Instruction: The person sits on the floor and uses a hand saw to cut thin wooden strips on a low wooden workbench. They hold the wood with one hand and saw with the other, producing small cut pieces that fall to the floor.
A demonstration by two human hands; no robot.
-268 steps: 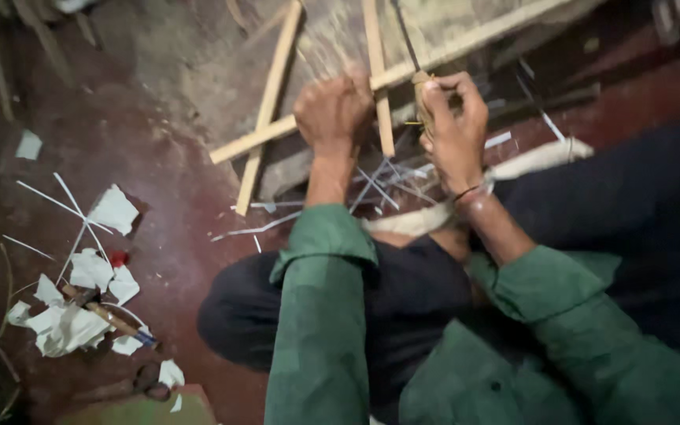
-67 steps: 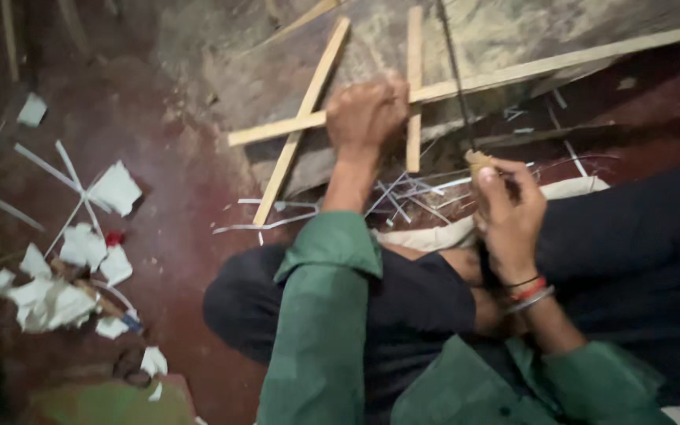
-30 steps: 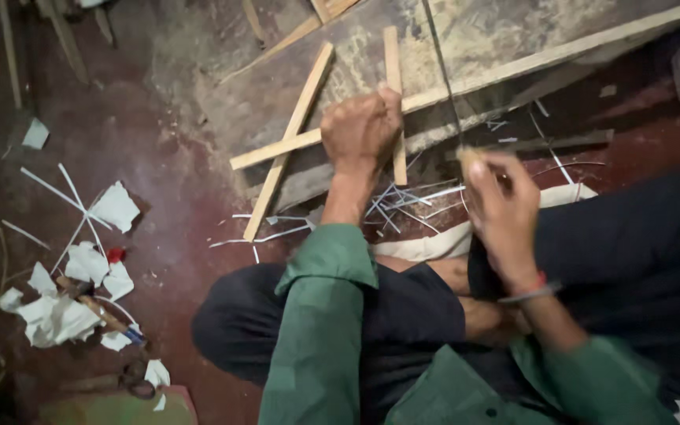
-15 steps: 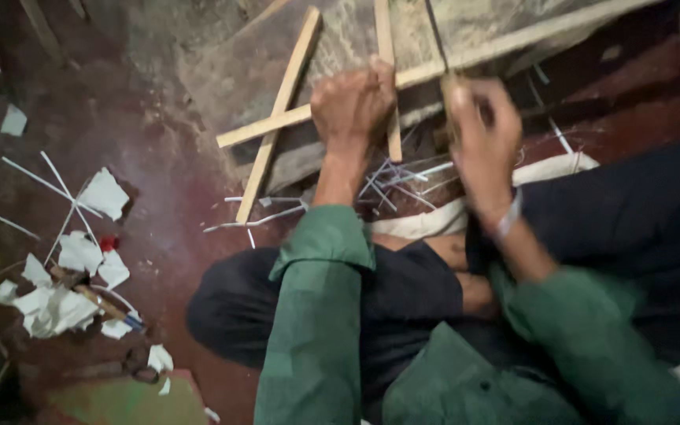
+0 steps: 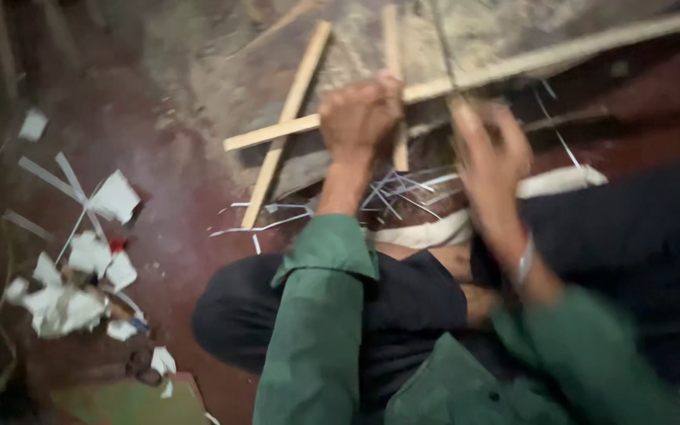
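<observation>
On the floor ahead of you: a frame of pale wooden slats [image 5: 466, 79] lies on a dusty grey slab [image 5: 222, 86], with one long slat running from lower left up to the right and shorter slats crossing it.
Left hand: your left hand [image 5: 360, 118] is curled into a fist around the crossing where an upright slat [image 5: 393, 47] meets the long one, knuckles up.
Right hand: your right hand [image 5: 491, 157] is blurred; it sits just right of the left hand, by the long slat, fingers drawn together around something thin. What it pinches you cannot tell.
Thin strip: a narrow dark strip [image 5: 438, 35] runs from the top edge down to your right hand.
Slanted slat: another slat [image 5: 285, 126] leans from upper right to lower left, crossing the long one left of your fist.
Shavings: thin pale slivers [image 5: 391, 193] lie scattered below the frame, near your wrist.
Your body: green sleeves [image 5: 316, 315] and dark trousers [image 5: 411, 307] fill the lower view; a pale cloth band [image 5: 434, 232] lies across your lap.
Left of you: white paper scraps [image 5: 80, 260] lie heaped on the dark red floor [image 5: 167, 205], well apart from the frame.
</observation>
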